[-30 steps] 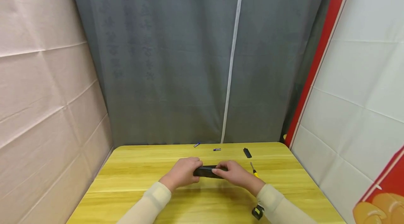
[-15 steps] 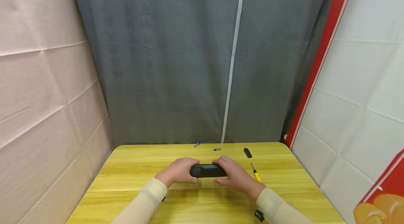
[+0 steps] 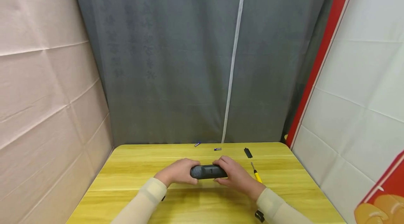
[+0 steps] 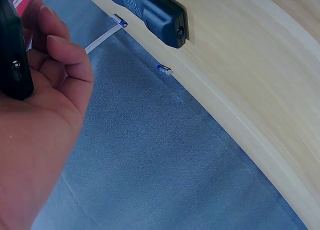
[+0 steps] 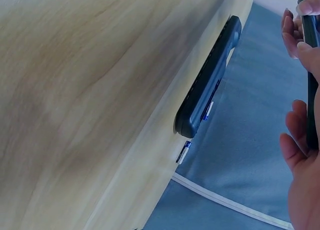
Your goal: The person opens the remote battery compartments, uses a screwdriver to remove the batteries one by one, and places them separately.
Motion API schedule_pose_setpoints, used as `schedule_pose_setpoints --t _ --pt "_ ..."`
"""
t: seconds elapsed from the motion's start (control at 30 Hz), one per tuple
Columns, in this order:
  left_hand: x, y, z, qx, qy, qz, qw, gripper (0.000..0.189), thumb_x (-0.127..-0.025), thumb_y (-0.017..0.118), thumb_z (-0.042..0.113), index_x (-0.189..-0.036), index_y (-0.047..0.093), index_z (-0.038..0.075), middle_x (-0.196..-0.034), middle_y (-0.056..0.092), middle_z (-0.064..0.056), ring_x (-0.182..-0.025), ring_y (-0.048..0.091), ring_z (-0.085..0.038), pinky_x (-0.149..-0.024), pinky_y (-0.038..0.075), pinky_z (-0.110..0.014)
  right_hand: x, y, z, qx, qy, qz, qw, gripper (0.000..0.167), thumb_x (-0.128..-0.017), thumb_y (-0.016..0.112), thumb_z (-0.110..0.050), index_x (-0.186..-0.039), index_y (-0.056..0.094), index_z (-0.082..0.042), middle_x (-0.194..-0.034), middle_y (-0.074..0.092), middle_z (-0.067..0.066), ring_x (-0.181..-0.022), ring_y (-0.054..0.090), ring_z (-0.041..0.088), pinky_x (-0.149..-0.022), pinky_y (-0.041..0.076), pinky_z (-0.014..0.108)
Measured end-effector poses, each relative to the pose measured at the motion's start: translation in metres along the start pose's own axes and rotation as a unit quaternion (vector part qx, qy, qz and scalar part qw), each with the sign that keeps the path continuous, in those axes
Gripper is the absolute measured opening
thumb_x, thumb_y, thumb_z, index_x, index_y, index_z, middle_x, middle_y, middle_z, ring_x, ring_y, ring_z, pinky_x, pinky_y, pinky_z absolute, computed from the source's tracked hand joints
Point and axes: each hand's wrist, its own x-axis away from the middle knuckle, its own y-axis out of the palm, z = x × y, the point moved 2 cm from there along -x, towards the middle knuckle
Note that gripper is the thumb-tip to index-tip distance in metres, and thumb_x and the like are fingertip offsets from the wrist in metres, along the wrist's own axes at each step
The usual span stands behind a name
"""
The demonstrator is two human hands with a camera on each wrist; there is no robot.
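Both hands hold a black oblong handheld device [image 3: 208, 171] level above the middle of the table. My left hand [image 3: 178, 172] grips its left end, and my right hand [image 3: 234, 176] grips the right end, thumb nearest me. A small recess shows in the face turned toward me. In the left wrist view my left hand [image 4: 47, 120] has a dark end of a device [image 4: 14, 54] against its palm. Part of my right hand [image 5: 305, 195] shows at the edge of the right wrist view. The far sides of the fingers are hidden.
Two small batteries [image 3: 217, 149] lie near the table's back edge. A thin black cover [image 3: 248, 153] and a yellow-handled screwdriver [image 3: 256, 174] lie at the right. Each wrist view also shows a dark device [image 4: 162, 20] by the batteries. A grey curtain [image 3: 170, 59] hangs behind.
The device has turned so that its recessed face shows toward me. My right hand has moved from pinching its near side to gripping its right end. Little differs in the last half second.
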Motion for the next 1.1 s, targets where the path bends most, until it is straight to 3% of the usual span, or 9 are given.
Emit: schedule_pose_setpoints --t 0.27,0.47,0.67,1.1 --pt "0.0001 -0.0008 0.0028 -0.003 0.011 0.013 0.9998 0.024 -0.085 0.088 0.030 -0.102 0.071 0.027 -0.084 0.063 0.014 -0.070 0.050 -0.006 -0.066 0.041 -0.028 0.0007 -0.0009 0.0019 -0.056 0.007 -0.006 0.9984 0.046 -0.093 0.094 -0.023 -0.132 0.070 -0.019 -0.119 0.062 -0.010 -0.102 0.059 0.008 -0.090 0.056 0.036" --pt "0.0013 0.0009 0.0051 -0.036 0.033 0.054 0.9974 0.036 -0.089 0.091 0.046 -0.114 0.075 0.026 -0.102 0.066 0.018 -0.085 0.059 -0.005 -0.080 0.050 -0.028 0.0004 -0.0020 0.0030 -0.093 0.019 -0.024 0.9952 0.042 -0.095 0.091 -0.024 -0.132 0.070 -0.021 -0.117 0.061 -0.011 -0.098 0.058 0.008 -0.088 0.054 0.033" --pt "0.0034 0.0022 0.0076 -0.042 0.054 0.085 0.9940 0.040 -0.092 0.089 0.051 -0.123 0.075 0.029 -0.111 0.065 0.017 -0.093 0.060 -0.004 -0.088 0.053 -0.029 0.0001 -0.0008 0.0046 -0.100 0.020 -0.029 0.9943 0.041 -0.096 0.090 -0.028 -0.131 0.070 -0.021 -0.116 0.062 -0.011 -0.097 0.057 0.008 -0.087 0.054 0.031" --pt "0.0035 0.0035 0.0079 -0.057 0.072 0.102 0.9905 0.038 -0.093 0.088 0.049 -0.121 0.074 0.028 -0.111 0.062 0.016 -0.094 0.058 -0.004 -0.087 0.053 -0.026 -0.0005 -0.0022 0.0013 -0.108 0.019 -0.027 0.9936 0.042 -0.097 0.090 -0.026 -0.133 0.070 -0.020 -0.116 0.062 -0.010 -0.097 0.058 0.008 -0.086 0.055 0.032"
